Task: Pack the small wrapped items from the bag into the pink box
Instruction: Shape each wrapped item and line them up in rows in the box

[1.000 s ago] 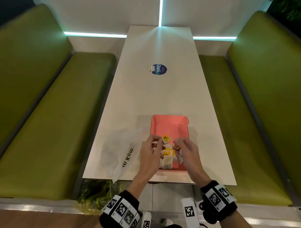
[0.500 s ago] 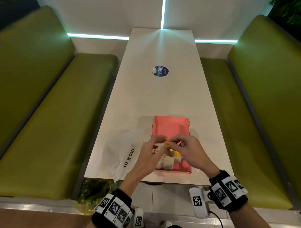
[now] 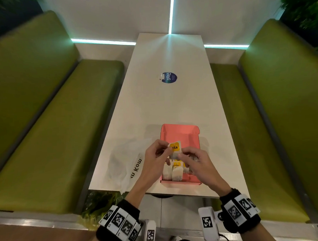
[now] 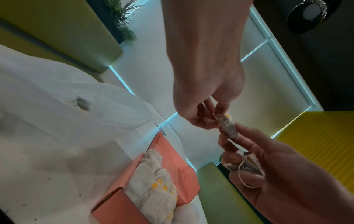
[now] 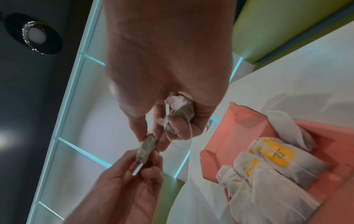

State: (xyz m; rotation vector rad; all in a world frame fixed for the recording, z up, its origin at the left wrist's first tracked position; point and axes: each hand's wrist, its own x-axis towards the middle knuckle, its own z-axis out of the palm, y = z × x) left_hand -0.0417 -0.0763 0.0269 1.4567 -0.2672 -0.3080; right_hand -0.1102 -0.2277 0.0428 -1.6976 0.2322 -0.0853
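Note:
Both hands meet over the open pink box (image 3: 180,135), which lies on the white table (image 3: 168,105). My left hand (image 3: 167,149) pinches a tea bag (image 3: 175,148) with a yellow TEA tag at its left edge. My right hand (image 3: 182,155) pinches the same tea bag (image 4: 228,128) from the right. Its other fingers curl around a small bunch of tea bags (image 5: 179,106) with loose string. Several tea bags (image 3: 173,172) lie in the near end of the box (image 5: 239,125). The white plastic bag (image 3: 125,160) lies crumpled left of the box.
The table runs away from me between two green benches (image 3: 45,137). A round blue sticker (image 3: 168,77) marks its middle. The box sits near the front table edge. A white wall with lit strips closes the far end.
My hands came together over the box. They raised one tea bag from just above the packed ones, and its yellow tag now faces up between the fingertips.

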